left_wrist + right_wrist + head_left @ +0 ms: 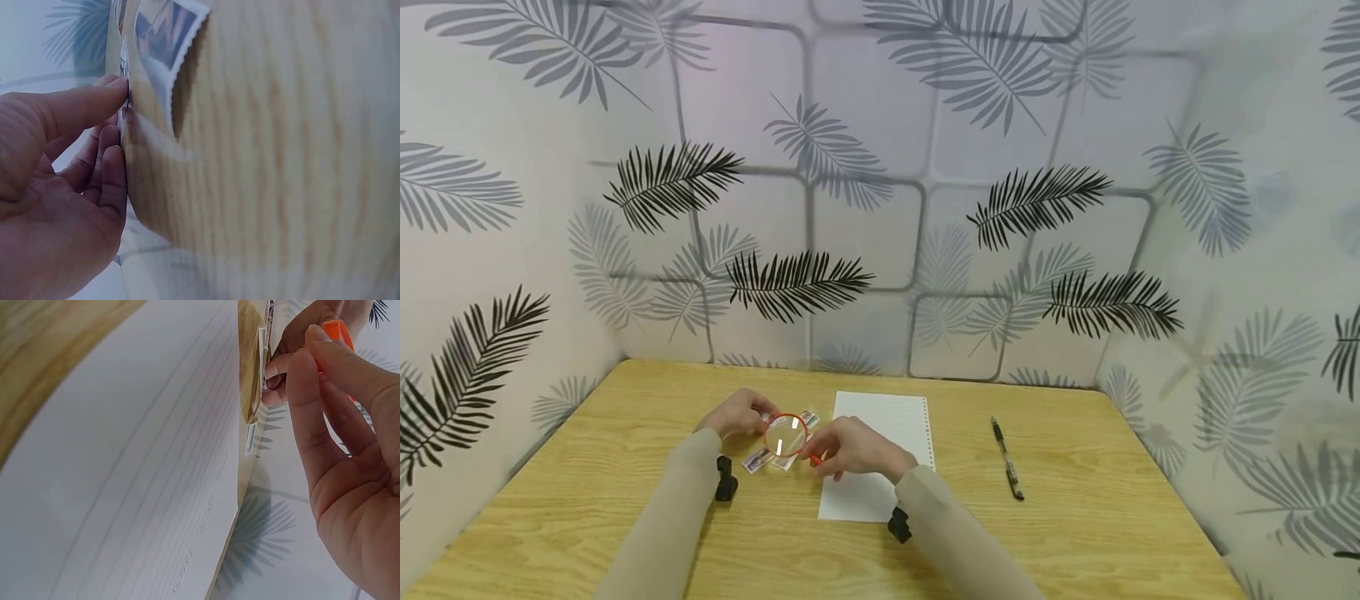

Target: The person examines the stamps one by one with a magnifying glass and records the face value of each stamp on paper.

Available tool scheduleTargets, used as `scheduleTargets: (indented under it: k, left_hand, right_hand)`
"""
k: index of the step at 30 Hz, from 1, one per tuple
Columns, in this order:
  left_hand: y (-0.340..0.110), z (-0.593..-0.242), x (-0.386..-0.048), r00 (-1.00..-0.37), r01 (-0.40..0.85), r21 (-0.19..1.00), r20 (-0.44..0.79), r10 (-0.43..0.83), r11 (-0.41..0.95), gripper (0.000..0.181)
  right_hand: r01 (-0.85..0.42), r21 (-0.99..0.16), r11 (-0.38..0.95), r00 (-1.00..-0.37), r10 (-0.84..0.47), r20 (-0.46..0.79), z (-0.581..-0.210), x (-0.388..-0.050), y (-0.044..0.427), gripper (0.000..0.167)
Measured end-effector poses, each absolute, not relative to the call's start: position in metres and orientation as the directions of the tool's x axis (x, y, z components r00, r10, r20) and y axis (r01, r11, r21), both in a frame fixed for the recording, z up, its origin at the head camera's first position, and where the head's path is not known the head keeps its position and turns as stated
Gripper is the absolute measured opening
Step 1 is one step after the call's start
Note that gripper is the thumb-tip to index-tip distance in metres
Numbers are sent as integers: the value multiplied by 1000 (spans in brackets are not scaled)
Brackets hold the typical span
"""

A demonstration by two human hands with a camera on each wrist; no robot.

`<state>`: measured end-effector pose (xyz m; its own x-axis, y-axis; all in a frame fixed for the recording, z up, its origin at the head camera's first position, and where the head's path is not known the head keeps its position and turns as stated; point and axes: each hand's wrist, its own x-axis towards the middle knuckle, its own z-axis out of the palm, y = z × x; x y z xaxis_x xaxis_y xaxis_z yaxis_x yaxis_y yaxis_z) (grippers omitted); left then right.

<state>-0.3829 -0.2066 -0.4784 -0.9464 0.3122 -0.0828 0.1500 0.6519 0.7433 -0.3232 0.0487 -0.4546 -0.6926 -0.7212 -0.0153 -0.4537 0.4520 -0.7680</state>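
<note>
My right hand (853,447) pinches the handle of a magnifying glass (786,435) with an orange-red rim, its round lens above several small stamps. In the right wrist view, thumb and forefinger hold the orange handle (338,332). Left of the lens, my left hand (741,413) has its thumb and fingertips together at the edge of a stamp (124,57) at the tabletop; the fingers partly hide it. Another stamp (167,44), with a perforated edge, lies nearer that wrist camera, one side lifted off the wood. Below the lens lies a stamp (757,460).
A lined sheet of paper (880,497) lies under my right hand, with handwriting along one part in the right wrist view. Farther right is a black pen (1007,458). The wooden table (1075,533) meets leaf-patterned walls (865,233) at the back and sides.
</note>
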Motion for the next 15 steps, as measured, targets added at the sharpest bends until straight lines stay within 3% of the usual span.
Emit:
scheduleTargets:
  k: [4, 15]
  left_hand:
    - [-209, -476, -382, -935, 179, 743, -77, 347, 645, 31]
    - [-205, -481, -383, -953, 131, 725, -96, 287, 676, 34]
  right_hand:
    - [-458, -769, 446, -691, -723, -7, -454, -320, 51, 23]
    - [-480, -772, 416, -686, -727, 35, -455, -314, 55, 25]
